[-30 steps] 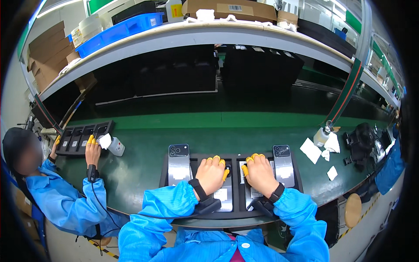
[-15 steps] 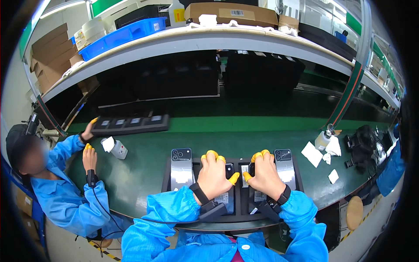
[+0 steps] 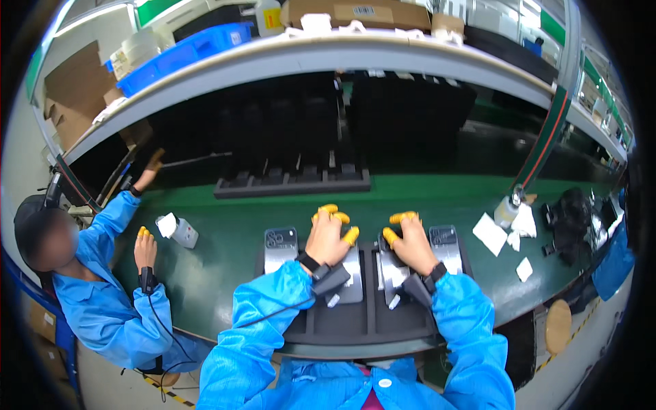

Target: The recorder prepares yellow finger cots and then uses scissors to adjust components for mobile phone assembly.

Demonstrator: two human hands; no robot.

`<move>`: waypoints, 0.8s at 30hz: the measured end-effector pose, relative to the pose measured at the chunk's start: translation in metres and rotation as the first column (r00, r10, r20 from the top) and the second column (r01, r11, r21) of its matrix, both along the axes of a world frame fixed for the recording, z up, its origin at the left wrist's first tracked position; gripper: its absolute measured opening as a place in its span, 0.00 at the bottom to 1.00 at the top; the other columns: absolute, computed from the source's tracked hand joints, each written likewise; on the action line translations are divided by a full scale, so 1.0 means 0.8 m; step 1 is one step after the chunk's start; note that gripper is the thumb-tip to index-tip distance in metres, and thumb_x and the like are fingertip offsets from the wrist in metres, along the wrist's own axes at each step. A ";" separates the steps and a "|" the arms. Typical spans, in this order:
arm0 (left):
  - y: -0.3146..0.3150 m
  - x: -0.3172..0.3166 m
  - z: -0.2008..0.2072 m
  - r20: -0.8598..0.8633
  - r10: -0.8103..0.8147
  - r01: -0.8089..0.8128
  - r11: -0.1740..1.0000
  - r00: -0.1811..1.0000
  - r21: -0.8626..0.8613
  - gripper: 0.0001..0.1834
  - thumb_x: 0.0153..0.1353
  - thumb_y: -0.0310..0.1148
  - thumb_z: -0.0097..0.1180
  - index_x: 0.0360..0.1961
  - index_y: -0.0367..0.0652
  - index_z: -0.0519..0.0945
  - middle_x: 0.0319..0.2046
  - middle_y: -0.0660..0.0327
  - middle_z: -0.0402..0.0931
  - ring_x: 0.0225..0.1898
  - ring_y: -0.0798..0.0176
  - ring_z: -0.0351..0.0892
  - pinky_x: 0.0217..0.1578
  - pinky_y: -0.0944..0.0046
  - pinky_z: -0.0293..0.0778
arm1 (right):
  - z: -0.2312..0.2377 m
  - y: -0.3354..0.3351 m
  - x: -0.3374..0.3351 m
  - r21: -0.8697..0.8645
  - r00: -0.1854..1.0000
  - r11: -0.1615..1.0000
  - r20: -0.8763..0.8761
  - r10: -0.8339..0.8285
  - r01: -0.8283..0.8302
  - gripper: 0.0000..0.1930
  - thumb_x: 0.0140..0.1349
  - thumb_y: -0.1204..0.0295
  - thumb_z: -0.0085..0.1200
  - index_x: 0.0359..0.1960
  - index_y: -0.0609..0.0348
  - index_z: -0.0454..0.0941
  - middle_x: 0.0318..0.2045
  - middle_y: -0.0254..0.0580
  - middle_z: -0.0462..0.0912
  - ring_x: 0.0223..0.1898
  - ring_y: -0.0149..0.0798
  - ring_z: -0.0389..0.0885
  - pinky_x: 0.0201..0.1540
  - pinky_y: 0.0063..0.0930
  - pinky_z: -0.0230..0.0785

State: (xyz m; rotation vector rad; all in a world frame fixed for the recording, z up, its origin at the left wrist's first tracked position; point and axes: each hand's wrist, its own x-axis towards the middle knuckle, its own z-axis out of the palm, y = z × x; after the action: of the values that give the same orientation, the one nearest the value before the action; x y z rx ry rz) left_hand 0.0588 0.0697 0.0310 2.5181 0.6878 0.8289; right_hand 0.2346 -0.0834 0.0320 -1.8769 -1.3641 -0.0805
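Note:
My left hand [image 3: 328,237], with yellow finger covers, is closed on a smartphone [image 3: 351,283] above the inner left part of the black foam tray [image 3: 369,335]. My right hand [image 3: 411,244], covered the same way, grips a second smartphone [image 3: 391,279], which sits slightly tilted over the inner right part. Small white tabs show at the lower ends of both. Two more phones with triple cameras lie face down in the tray: a left phone [image 3: 279,239] beside my left wrist and a right phone [image 3: 447,254] beyond my right hand. Fingertip contact is partly hidden.
Another black tray [image 3: 294,186] lies at the back of the green table. A co-worker's hand [image 3: 145,251] rests left, near a white bottle [image 3: 184,234]. To the right are a dispenser bottle [image 3: 506,212], white wipes [image 3: 490,234] and black gear [image 3: 577,219]. A shelf [image 3: 328,55] spans above.
Both my hands have moved away from me with the phones, baring the near tray compartments. The back tray has slid right, out of the co-worker's hand.

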 end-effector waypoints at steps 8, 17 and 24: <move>0.021 -0.005 -0.040 0.208 0.113 -0.041 0.946 0.972 -0.320 0.11 0.60 0.31 0.63 0.40 0.36 0.85 0.46 0.47 0.80 0.53 0.49 0.74 0.55 0.56 0.70 | -0.018 0.002 0.006 -0.051 0.993 0.998 -0.109 0.042 -0.048 0.13 0.66 0.70 0.54 0.43 0.71 0.78 0.41 0.62 0.80 0.47 0.60 0.75 0.52 0.45 0.66; -0.022 -0.017 0.024 0.302 -0.167 0.148 0.985 0.939 0.086 0.30 0.51 0.38 0.72 0.55 0.43 0.78 0.61 0.45 0.64 0.63 0.39 0.63 0.65 0.45 0.59 | -0.004 -0.005 0.011 0.030 0.997 0.999 -0.079 0.025 -0.023 0.12 0.63 0.75 0.49 0.45 0.68 0.77 0.42 0.60 0.79 0.48 0.60 0.74 0.52 0.46 0.66; -0.157 -0.012 0.065 -0.062 -0.600 0.469 0.552 0.798 0.689 0.44 0.47 0.43 0.62 0.70 0.55 0.66 0.71 0.56 0.58 0.73 0.52 0.56 0.72 0.46 0.46 | 0.052 0.029 -0.048 0.151 0.755 0.984 -0.633 0.169 -0.094 0.10 0.67 0.76 0.54 0.49 0.62 0.78 0.44 0.37 0.79 0.43 0.30 0.79 0.47 0.23 0.74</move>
State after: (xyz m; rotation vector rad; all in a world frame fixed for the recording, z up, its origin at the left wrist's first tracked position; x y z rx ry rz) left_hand 0.0496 -0.0561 0.0831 2.9302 -0.5943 1.1890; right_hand 0.1966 -0.0600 0.0734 -1.4938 -0.9686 0.5166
